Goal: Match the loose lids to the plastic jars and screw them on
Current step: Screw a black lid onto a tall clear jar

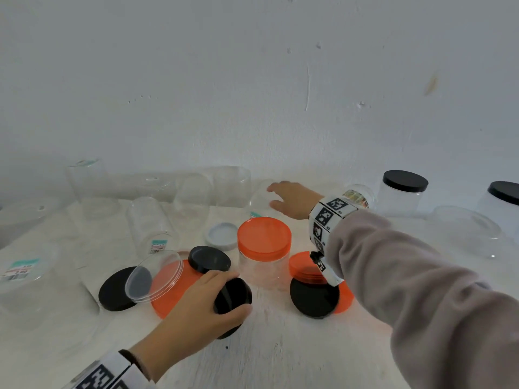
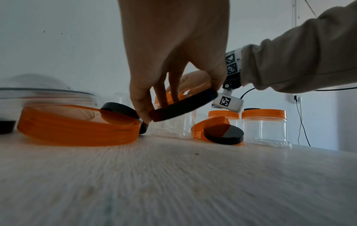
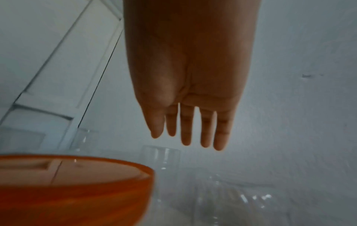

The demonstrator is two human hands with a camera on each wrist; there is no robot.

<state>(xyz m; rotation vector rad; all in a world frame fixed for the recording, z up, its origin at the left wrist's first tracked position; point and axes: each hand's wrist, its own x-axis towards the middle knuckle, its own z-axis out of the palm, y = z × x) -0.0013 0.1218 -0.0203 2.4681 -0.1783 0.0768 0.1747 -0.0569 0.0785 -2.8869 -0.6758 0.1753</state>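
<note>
My left hand [image 1: 217, 293] grips a black lid [image 1: 234, 297] by its rim near the table's front. In the left wrist view the left hand [image 2: 170, 97] holds this black lid [image 2: 185, 105] tilted, off the table. My right hand [image 1: 276, 196] reaches to the back with straight fingers, at a clear lidless jar [image 1: 259, 202]; I cannot tell whether it touches. Seen from the right wrist, the right hand [image 3: 189, 134] is empty above the clear jars [image 3: 160, 160]. A clear jar with an orange lid [image 1: 264, 248] stands between my hands.
Loose lids lie around: a big orange one [image 1: 171, 290], a clear one [image 1: 153, 276], black ones [image 1: 118, 289] [image 1: 209, 259] [image 1: 314, 297], small orange ones [image 1: 304, 266], a white one [image 1: 222, 235]. Several clear jars lie along the wall. Black-lidded jars [image 1: 404, 192] stand at right.
</note>
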